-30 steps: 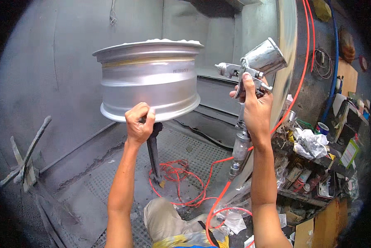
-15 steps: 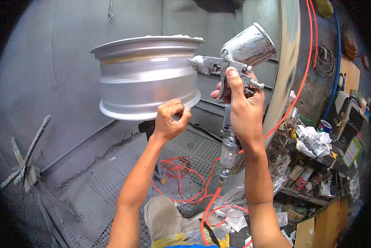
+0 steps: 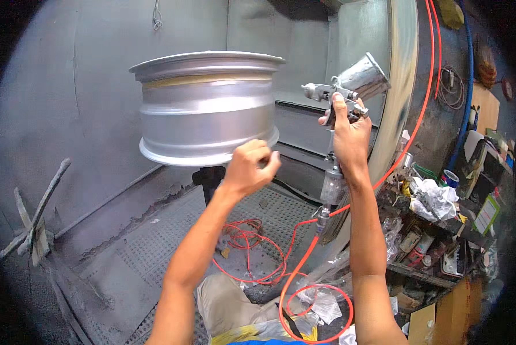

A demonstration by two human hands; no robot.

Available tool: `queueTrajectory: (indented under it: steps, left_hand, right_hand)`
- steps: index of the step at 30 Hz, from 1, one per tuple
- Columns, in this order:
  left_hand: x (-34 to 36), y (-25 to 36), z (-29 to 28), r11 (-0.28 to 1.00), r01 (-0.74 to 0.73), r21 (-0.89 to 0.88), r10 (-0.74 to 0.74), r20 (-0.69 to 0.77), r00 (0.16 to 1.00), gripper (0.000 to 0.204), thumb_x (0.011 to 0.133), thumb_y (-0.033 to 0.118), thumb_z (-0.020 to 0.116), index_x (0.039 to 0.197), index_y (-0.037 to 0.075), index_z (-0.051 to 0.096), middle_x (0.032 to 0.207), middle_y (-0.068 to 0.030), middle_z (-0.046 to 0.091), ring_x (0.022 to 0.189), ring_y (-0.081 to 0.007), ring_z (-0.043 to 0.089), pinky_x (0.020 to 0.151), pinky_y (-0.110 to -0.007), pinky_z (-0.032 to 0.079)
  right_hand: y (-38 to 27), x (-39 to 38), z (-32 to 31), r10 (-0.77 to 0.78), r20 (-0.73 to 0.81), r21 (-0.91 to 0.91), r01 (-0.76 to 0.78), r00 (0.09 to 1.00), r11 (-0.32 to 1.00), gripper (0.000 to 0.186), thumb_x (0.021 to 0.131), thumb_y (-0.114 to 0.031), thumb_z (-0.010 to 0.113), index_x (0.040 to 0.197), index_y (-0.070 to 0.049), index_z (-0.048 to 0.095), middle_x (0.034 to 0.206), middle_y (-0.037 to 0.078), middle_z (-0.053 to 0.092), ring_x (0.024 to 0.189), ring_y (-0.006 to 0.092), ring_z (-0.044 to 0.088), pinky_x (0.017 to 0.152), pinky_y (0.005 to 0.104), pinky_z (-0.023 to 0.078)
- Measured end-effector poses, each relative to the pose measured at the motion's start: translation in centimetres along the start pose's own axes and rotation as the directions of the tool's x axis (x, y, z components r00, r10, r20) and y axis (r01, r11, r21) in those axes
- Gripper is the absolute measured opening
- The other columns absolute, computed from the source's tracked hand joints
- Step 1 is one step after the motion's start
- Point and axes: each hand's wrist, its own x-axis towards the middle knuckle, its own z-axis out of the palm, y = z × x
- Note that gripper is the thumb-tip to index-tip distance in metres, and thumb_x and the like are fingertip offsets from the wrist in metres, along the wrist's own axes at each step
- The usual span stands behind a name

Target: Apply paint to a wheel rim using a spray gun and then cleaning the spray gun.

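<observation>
A silver wheel rim (image 3: 209,123) with a tan band below its upper lip sits level on a dark stand (image 3: 210,179). My left hand (image 3: 249,168) is closed, fingers curled and thumb bent, in front of the rim's lower right edge; whether it touches the metal I cannot tell. Upright at the right, my right hand (image 3: 352,141) grips a spray gun (image 3: 321,92), whose nozzle points left toward the rim with a gap between. A tilted metal paint cup (image 3: 362,79) tops the gun. Below its handle hang a clear filter (image 3: 331,187) and a red air hose (image 3: 304,261).
Grey booth walls (image 3: 114,86) stand behind the rim. Red hose coils (image 3: 252,236) lie on the perforated floor (image 3: 154,247). A paint-crusted stand (image 3: 36,224) is at left. Cluttered shelves (image 3: 425,273) with cans and crumpled paper (image 3: 433,195) line the right side.
My right hand has drawn the spray gun right and away from the rim. My left hand has shifted slightly right, its fingers still curled.
</observation>
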Motion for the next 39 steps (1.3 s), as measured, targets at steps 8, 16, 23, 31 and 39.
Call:
queueTrajectory:
  steps: [8,16,23,31,39]
  left_hand:
    - [-4.1,-2.2,-10.5,0.988,0.08,0.128,-0.043,-0.273,0.961,0.021,0.083,-0.003,0.068,0.067,0.0,0.054,0.067,-0.0116,0.054,0.061,-0.0281,0.054,0.061,-0.04,0.044]
    - [-2.9,-0.3,-5.2,0.997,0.05,0.058,-0.04,-0.158,0.987,0.018,0.083,0.0,0.069,0.07,0.0,0.057,0.071,-0.0112,0.059,0.066,-0.0259,0.058,0.063,-0.037,0.046]
    - [-1.6,-0.6,1.0,0.997,0.024,-0.079,-0.028,-0.058,0.998,0.018,0.086,0.005,0.071,0.071,-0.001,0.062,0.072,-0.0107,0.061,0.066,-0.0239,0.059,0.064,-0.036,0.047]
    - [-0.3,0.8,1.1,0.989,0.057,-0.133,-0.057,0.0,0.998,0.016,0.088,0.005,0.071,0.075,-0.003,0.066,0.076,-0.0124,0.066,0.07,-0.0247,0.065,0.067,-0.036,0.051]
    - [-1.2,0.0,-9.5,0.993,0.052,0.103,-0.026,-0.237,0.971,0.025,0.09,0.001,0.066,0.066,-0.003,0.06,0.07,-0.0098,0.06,0.064,-0.0186,0.059,0.062,-0.033,0.046]
  right_hand:
    - [0.6,-0.2,-0.3,0.023,-0.04,0.003,-0.023,0.999,1.0,0.024,0.108,-0.029,0.062,0.103,-0.006,0.065,0.076,0.0,0.063,0.066,0.0095,0.062,0.065,0.0282,0.053]
    - [-2.1,-1.5,0.6,0.053,0.068,0.09,-0.059,0.996,0.994,0.029,0.109,-0.035,0.06,0.101,-0.008,0.066,0.08,0.001,0.065,0.07,0.0121,0.067,0.067,0.0281,0.052]
    - [-3.6,-2.7,1.6,0.004,0.084,0.07,-0.01,0.996,0.998,0.029,0.108,-0.035,0.061,0.099,-0.009,0.065,0.078,0.0,0.065,0.07,0.0105,0.067,0.064,0.0256,0.048]
    - [-3.9,-2.0,1.6,-0.02,0.1,0.058,0.014,0.995,0.998,0.029,0.109,-0.035,0.061,0.105,-0.006,0.067,0.078,-0.001,0.064,0.069,0.0086,0.064,0.064,0.0251,0.048]
    - [-4.5,-2.4,2.0,-0.01,0.112,0.069,0.002,0.994,0.998,0.026,0.108,-0.032,0.063,0.106,-0.006,0.067,0.077,-0.002,0.061,0.068,0.0081,0.063,0.063,0.0249,0.048]
